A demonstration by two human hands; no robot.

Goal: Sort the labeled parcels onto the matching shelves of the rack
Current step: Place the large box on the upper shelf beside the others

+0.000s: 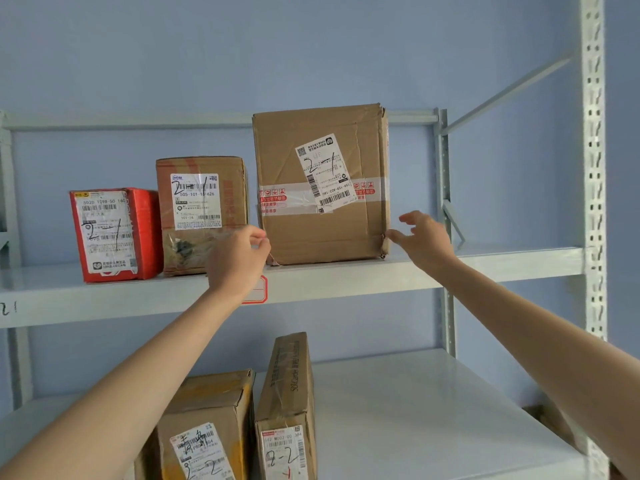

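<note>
The box [320, 185] stands on the upper shelf [485, 263] between both released hands, left hand [239, 258] at its eight o'clock, right hand [424, 239] at four o'clock.

Both bare forearms reach up and forward from the lower corners, angled in toward each other. The left hand [239, 258] is raised with its back toward us, wrist straight, fingers curled loosely inward and thumb tucked near the fingertips; whether its grip closes on anything I cannot tell. The right hand [424, 239] is held a little higher, palm turned inward, fingers spread and relaxed, slightly bent, thumb pointing left. The two hands are well apart.
</note>
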